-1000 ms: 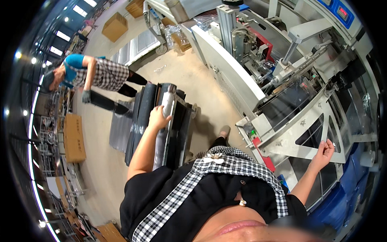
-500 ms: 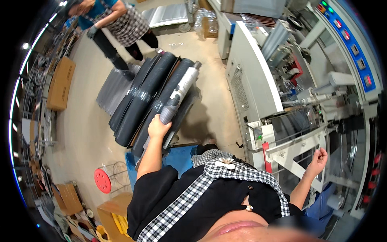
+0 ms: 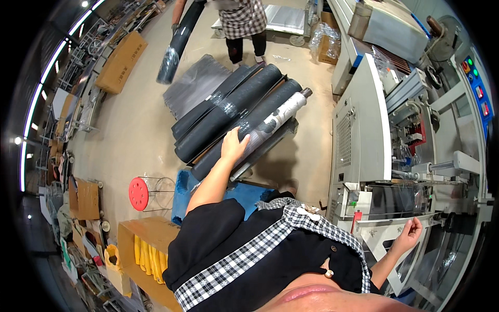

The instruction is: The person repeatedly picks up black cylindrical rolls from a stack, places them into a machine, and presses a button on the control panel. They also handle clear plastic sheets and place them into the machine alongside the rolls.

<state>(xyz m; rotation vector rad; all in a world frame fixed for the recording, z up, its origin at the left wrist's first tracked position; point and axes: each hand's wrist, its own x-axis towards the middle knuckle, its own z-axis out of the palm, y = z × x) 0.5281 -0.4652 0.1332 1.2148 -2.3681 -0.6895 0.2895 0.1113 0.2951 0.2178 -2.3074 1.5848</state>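
A pile of dark rolls (image 3: 228, 106) of sheet material lies ahead of me, bound with clear wrap. On its right side rests a silver-and-black printed roll (image 3: 280, 114), with a core end poking out at the far tip. My left hand (image 3: 234, 146) lies at the near end of this printed roll, thumb apart from the fingers, beside a dark roll. By the pale metal frame (image 3: 371, 231) of the machine hovers my right hand (image 3: 408, 236), its fingers loosely bent and apart, with nothing visible in them.
A co-worker in a checked apron (image 3: 241, 21) holds a dark wrapped roll (image 3: 179, 44) beyond the pile. A blue pallet (image 3: 244, 202) lies near me. Left stand a red stool (image 3: 139, 194) and a carton (image 3: 150, 229) with yellow contents. The machine's white panel (image 3: 375, 119) rises on the right.
My left hand has loosened from the printed roll's near end, which now lies lower against the pile. The co-worker has lifted the dark roll off the floor. My view has turned left.
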